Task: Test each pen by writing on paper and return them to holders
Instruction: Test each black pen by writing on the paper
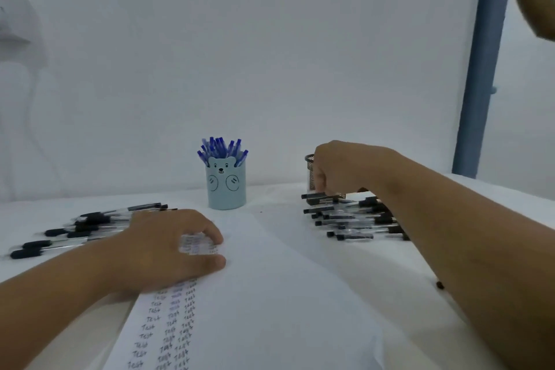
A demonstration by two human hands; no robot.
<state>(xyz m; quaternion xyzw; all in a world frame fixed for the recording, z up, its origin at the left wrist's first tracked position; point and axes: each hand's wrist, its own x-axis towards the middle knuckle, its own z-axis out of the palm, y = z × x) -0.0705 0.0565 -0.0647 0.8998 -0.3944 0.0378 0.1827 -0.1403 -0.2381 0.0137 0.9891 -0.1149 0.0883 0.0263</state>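
Note:
A white sheet of paper [270,294] lies in front of me, with three columns of handwritten "Test" down its left side. My left hand [168,246] rests on the sheet's upper left part, fingers curled loosely, holding it down. My right hand [342,168] reaches to the far right, fingers curled down onto the topmost black-capped pen [318,196] of a row of black pens [351,219]. A black mesh holder [310,171] stands mostly hidden behind that hand. A light blue bear holder [226,186] full of blue pens [222,149] stands at centre.
Another pile of black-capped pens [81,228] lies on the white table [375,261] to the left of my left hand. A blue post [483,63] rises at the right. Another person's arm [537,0] shows at the top right corner.

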